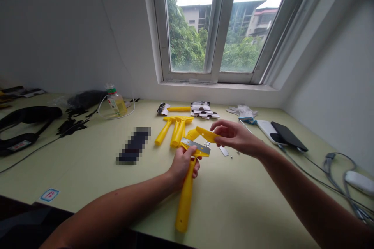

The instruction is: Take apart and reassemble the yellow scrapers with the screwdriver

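My left hand (pixel 182 165) is closed around the neck of a yellow scraper (pixel 184 206), whose long handle points toward me. A flat metal blade (pixel 196 146) with holes lies across the scraper's head, and my left thumb presses on it. My right hand (pixel 233 136) pinches a yellow plastic cover plate (pixel 206 134) just above and beyond the blade, apart from it. Behind my hands, several yellow scraper handles (pixel 177 132) lie together on the table. Small screws (pixel 207 144) and a loose metal blade (pixel 223 151) lie beside my right hand.
Packaged scrapers (pixel 201 109) lie toward the window, with a glove (pixel 243 111) to their right. A bottle (pixel 116 101) of yellow liquid and a black strap (pixel 26 124) are on the left. A white device (pixel 267 130), a black one (pixel 289 136) and cables (pixel 330 163) occupy the right side.
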Action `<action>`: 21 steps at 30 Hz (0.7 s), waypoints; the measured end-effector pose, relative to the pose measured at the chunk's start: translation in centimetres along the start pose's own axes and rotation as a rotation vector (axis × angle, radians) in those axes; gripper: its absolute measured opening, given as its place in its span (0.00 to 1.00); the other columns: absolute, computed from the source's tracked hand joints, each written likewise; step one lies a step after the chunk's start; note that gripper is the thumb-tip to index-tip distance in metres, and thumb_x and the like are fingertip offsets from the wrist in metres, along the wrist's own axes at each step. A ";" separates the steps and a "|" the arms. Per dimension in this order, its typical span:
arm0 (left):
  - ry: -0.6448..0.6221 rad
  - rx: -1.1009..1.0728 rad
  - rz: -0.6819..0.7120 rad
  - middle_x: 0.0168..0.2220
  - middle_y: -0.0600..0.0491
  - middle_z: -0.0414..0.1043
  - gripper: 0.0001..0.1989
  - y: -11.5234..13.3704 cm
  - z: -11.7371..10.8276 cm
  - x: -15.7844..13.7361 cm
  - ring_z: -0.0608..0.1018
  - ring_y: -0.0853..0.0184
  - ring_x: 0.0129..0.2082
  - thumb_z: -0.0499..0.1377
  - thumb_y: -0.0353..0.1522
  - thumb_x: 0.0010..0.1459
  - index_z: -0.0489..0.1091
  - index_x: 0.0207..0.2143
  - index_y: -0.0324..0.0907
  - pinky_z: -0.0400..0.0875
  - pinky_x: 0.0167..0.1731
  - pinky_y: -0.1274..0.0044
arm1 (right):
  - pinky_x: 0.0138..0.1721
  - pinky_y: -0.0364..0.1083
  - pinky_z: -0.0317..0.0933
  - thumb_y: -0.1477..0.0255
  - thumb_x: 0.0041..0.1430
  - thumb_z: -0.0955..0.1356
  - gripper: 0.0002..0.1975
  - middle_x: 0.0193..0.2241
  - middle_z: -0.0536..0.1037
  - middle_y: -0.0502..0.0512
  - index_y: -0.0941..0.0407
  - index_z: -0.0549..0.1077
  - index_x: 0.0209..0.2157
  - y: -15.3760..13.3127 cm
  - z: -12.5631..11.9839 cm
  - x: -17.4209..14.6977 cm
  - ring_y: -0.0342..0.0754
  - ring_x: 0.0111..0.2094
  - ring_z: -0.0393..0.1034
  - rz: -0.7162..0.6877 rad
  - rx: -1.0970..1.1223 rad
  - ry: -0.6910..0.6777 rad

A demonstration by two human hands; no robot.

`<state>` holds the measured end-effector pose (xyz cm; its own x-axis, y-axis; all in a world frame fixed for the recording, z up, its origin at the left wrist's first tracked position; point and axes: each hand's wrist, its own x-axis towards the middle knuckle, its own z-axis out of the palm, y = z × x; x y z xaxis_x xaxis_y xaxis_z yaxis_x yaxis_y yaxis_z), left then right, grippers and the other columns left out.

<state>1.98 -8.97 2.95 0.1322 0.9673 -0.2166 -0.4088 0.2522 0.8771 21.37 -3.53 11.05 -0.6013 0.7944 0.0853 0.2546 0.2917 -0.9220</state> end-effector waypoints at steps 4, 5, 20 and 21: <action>-0.002 0.004 -0.006 0.27 0.57 0.68 0.18 -0.1 -0.1 0.0 0.64 0.77 0.12 0.60 0.44 0.53 0.57 0.35 0.43 0.57 0.08 0.84 | 0.30 0.44 0.63 0.61 0.53 0.71 0.21 0.28 0.75 0.52 0.58 0.74 0.47 0.1 1.1 0.3 0.44 0.28 0.69 0.079 -0.047 -0.006; -0.002 0.003 -0.008 0.27 0.57 0.68 0.18 -0.1 -0.1 0.0 0.64 0.77 0.12 0.60 0.44 0.53 0.57 0.35 0.43 0.57 0.08 0.84 | 0.30 0.44 0.63 0.62 0.53 0.71 0.20 0.28 0.76 0.53 0.58 0.75 0.45 0.1 1.3 0.4 0.44 0.28 0.69 0.102 -0.058 0.008; -0.050 -0.063 -0.039 0.26 0.56 0.68 0.13 -0.4 -0.4 0.1 0.65 0.76 0.13 0.58 0.40 0.54 0.58 0.34 0.42 0.55 0.09 0.83 | 0.33 0.44 0.62 0.61 0.54 0.70 0.13 0.29 0.76 0.52 0.58 0.76 0.31 0.2 1.3 0.7 0.45 0.31 0.68 0.068 -0.144 0.059; -0.060 -0.077 -0.047 0.26 0.56 0.68 0.13 -0.4 -0.5 0.1 0.65 0.75 0.13 0.58 0.39 0.53 0.58 0.34 0.42 0.55 0.09 0.83 | 0.33 0.44 0.61 0.61 0.54 0.69 0.13 0.28 0.76 0.53 0.58 0.77 0.31 0.2 1.4 0.7 0.45 0.30 0.67 0.070 -0.172 0.066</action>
<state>1.75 -8.98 2.35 0.2053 0.9516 -0.2288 -0.4691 0.3009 0.8303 19.96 -3.63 10.41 -0.5278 0.8477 0.0530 0.4233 0.3166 -0.8489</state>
